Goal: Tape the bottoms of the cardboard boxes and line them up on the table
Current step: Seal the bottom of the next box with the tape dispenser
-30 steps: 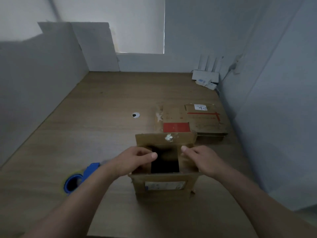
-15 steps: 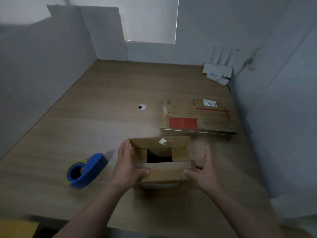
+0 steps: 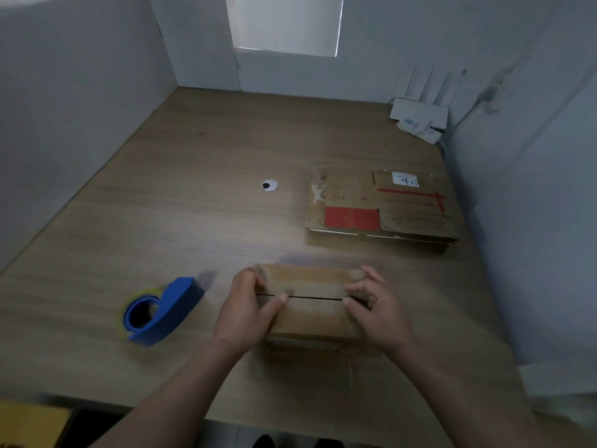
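**Flaps pressed shut, seam not yet taped**

From my remote seat I take the table (image 3: 168, 221) first: a wood top with grey partitions (image 3: 64, 108) on three sides. On its far right lies a stack of flat boxes (image 3: 381, 205), well apart from the work; I judge they are waiting their turn.

The small box (image 3: 310, 315) sits near the front edge, about midway across, with its bottom up. Its two flaps meet along a dark seam (image 3: 310, 297), and I see no tape on it.

The tape dispenser (image 3: 161, 308) lies on the table near the box, to its left.

Both hands are clamped on the box. The left hand (image 3: 248, 305) wraps the left end with its thumb at the seam. The right hand (image 3: 374, 305) curls over the right end. I read this as keeping the flaps from springing open. One hand will have to let go to fetch the tape.

A white router (image 3: 420, 113) stands in the far right corner, and a cable hole (image 3: 269, 185) sits mid-table. Neither is in the way.
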The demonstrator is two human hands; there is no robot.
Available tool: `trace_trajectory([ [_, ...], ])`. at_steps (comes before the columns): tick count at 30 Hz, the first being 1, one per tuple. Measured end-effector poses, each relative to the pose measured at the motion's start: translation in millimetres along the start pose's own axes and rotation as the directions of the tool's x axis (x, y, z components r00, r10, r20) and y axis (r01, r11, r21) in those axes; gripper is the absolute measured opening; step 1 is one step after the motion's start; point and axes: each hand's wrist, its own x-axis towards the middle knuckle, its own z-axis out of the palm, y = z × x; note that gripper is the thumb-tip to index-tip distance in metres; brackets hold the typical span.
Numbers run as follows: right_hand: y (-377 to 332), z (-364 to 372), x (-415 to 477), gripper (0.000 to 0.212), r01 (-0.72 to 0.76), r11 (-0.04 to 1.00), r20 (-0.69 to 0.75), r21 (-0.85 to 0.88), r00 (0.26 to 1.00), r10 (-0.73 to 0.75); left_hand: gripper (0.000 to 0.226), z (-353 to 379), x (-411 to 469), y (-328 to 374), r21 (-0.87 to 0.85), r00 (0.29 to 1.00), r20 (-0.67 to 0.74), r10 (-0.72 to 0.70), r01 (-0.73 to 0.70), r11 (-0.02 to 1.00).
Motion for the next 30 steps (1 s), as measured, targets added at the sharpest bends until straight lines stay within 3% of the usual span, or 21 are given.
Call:
trace_trajectory([
  [3, 5.4, 9.5, -3.2, 0.003, 0.134, 0.990, -0.027, -0.052, 0.990, -0.135, 0.027, 12.5, 6.9, 2.2, 0.023, 0.984, -0.156, -0.083, 0.087, 0.996],
  [5, 6.9, 11.9, 1.8, 0.006, 0.140, 0.989, -0.019, -0.041, 0.990, -0.141, 0.028, 15.0, 7.5, 1.3, -0.010, 0.977, -0.171, -0.127, 0.127, 0.992],
  [7, 4.5, 15.2, 7.1, 0.015, 0.081, 0.996, -0.056, 0.037, 0.995, -0.079, 0.047, 14.7, 7.8, -0.7, -0.021, 0.984, -0.138, -0.109, 0.108, 0.994],
  [10, -4.6, 24.3, 11.4, 0.022, -0.051, 0.987, -0.154, 0.150, 0.985, 0.074, 0.050, 14.1, 11.3, 1.8, -0.061, 0.987, -0.114, -0.110, 0.103, 0.993],
  [14, -10.1, 28.5, 16.1, 0.006, -0.062, 0.997, -0.205, 0.047, 0.976, 0.070, 0.045, 15.9, 10.0, 3.7, -0.086, 0.980, -0.153, -0.125, 0.113, 0.990],
  [18, -10.6, 23.6, 24.1, 0.041, -0.033, 0.998, -0.184, -0.060, 0.983, 0.021, 0.042, 23.9, 13.7, 2.1, -0.097, 0.974, -0.206, -0.094, 0.075, 0.992],
  [23, -11.2, 28.6, 31.9, 0.046, -0.070, 0.978, -0.103, -0.196, 0.993, 0.051, 0.040, 21.2, 21.7, -6.2, -0.096, 0.976, -0.212, -0.051, 0.031, 0.995],
  [28, -17.1, 29.9, 31.3, 0.045, -0.145, 0.966, -0.163, -0.216, 0.980, 0.111, 0.040, 1.2, 26.0, -16.3, -0.201, 0.995, -0.095, 0.009, -0.028, 0.979],
  [30, -17.6, 29.2, 31.0, 0.044, -0.157, 0.962, -0.172, -0.223, 0.978, 0.120, 0.044, -19.8, 22.5, -37.8, -0.171, 0.989, -0.145, 0.029, -0.054, 0.984],
])
